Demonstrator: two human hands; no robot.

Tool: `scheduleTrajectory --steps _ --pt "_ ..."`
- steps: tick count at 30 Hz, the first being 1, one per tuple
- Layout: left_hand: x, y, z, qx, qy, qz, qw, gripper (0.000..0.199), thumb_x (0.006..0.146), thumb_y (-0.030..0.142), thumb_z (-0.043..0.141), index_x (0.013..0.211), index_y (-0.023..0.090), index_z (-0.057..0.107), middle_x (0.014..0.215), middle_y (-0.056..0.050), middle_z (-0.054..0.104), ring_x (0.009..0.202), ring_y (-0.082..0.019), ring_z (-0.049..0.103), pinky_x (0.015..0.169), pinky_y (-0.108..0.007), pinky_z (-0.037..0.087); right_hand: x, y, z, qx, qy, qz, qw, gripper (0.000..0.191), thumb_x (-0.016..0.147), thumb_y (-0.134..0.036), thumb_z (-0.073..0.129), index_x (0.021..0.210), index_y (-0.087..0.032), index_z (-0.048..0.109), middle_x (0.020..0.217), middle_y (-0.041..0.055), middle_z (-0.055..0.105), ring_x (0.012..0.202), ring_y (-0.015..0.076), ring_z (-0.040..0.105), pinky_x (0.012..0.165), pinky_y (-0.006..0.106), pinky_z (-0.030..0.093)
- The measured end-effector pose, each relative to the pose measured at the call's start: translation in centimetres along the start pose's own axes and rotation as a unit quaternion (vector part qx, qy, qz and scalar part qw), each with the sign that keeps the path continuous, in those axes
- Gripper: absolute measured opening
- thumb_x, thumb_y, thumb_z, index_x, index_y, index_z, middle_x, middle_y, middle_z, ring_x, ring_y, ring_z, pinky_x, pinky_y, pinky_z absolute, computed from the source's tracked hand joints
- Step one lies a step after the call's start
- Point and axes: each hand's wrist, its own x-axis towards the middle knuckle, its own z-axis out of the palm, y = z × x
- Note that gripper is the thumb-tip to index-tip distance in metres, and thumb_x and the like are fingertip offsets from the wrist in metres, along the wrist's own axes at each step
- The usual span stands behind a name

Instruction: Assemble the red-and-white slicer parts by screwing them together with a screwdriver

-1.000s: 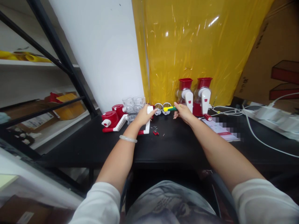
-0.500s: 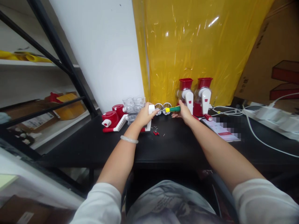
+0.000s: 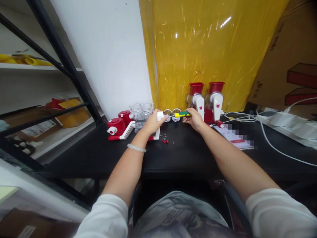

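Left hand (image 3: 153, 123) fingers closed round white part (image 3: 160, 115); right hand (image 3: 194, 119) fingers gripping screwdriver (image 3: 182, 114), shaft toward part, tip contact unclear. Both above desk (image 3: 178, 155), screws (image 3: 164, 135) near.

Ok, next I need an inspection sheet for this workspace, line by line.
Surface: black table, bearing small metal bits and a red piece.
Things: white part, screwdriver pointing at it.
Clutter: two drums, clear parts, two upright grinders, red units.
Hands: left hand holds the white part; right hand grips the screwdriver.
Cables: white, loosely spread at right beside the plugs.
Surroundings: shelves left, yellow sheet behind, carton right.
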Motion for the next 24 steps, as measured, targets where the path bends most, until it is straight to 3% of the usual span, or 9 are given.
scheduleTrajectory --steps 7,10,14,18,24 --pt "-0.2 0.6 0.0 0.017 0.007 0.014 1.000 0.053 0.084 0.059 0.057 0.117 0.018 0.048 0.093 -0.008 0.066 0.084 -0.024 0.063 0.074 -0.034 0.046 0.1 0.5 -0.1 -0.079 0.035 -0.070 0.994 0.043 0.085 -0.064 0.051 0.072 -0.024 0.043 0.033 -0.0088 0.038 0.027 0.0093 0.038 0.050 0.027 0.053" --pt "-0.1 0.5 0.0 0.021 0.009 0.017 1.000 0.052 0.085 0.059 0.056 0.116 0.018 0.049 0.092 -0.008 0.066 0.084 -0.024 0.064 0.075 -0.034 0.047 0.0 0.2 0.1 -0.093 0.063 -0.063 0.992 0.047 0.087 -0.068 0.041 0.074 -0.023 0.047 0.034 -0.0067 0.041 0.028 0.0113 0.042 0.047 0.028 0.052" --pt "0.0 0.0 0.2 0.022 0.021 0.015 0.999 0.050 0.085 0.057 0.056 0.116 0.018 0.049 0.090 -0.007 0.066 0.081 -0.024 0.064 0.074 -0.034 0.047 0.1 -0.2 0.4 -0.036 0.067 0.004 0.997 0.039 0.096 -0.045 0.028 0.081 -0.020 0.054 0.046 -0.0009 0.055 0.037 0.0139 0.054 0.044 0.026 0.048" --pt "0.1 -0.5 0.4 0.015 0.031 0.021 0.999 0.047 0.086 0.057 0.056 0.112 0.019 0.050 0.085 -0.006 0.066 0.077 -0.023 0.064 0.071 -0.034 0.047 0.2 -0.3 0.5 -0.001 0.055 -0.009 0.998 0.021 0.085 -0.020 0.038 0.087 -0.019 0.058 0.054 -0.0030 0.058 0.042 0.0115 0.056 0.050 0.024 0.049" --pt "0.3 -1.1 0.6 0.007 0.035 0.019 0.999 0.046 0.086 0.057 0.056 0.111 0.019 0.051 0.084 -0.005 0.066 0.075 -0.022 0.064 0.069 -0.033 0.047 0.2 -0.1 0.3 0.007 0.034 -0.033 0.999 0.009 0.080 -0.026 0.048 0.084 -0.021 0.054 0.054 -0.0048 0.055 0.041 0.0104 0.052 0.047 0.023 0.046"
